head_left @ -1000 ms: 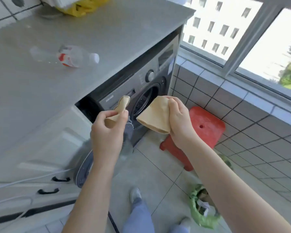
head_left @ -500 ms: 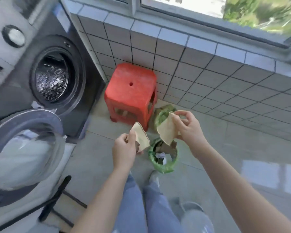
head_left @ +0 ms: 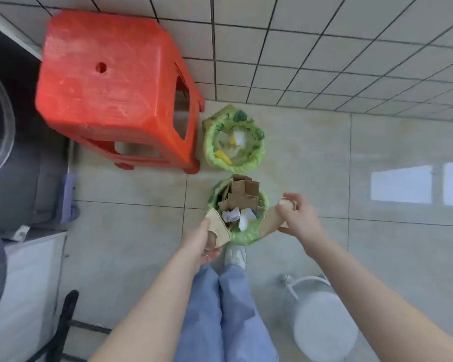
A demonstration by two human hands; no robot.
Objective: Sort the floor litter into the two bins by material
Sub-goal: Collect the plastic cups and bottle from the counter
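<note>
Left hand [head_left: 203, 242] has its fingers curled round 1 tan card scrap [head_left: 218, 227], holding it right at the near bin's [head_left: 242, 237] left rim. Right hand [head_left: 297, 218] pinches the other scrap [head_left: 270, 222] between thumb and fingers, just off that bin's right rim. Both forearms reach down and forward over the floor. So 2 scraps, 2 green-bagged bins: the near one holds cardboard and crumpled paper, the far bin [head_left: 209, 142] sits beside 1 red stool [head_left: 110, 82].
</note>
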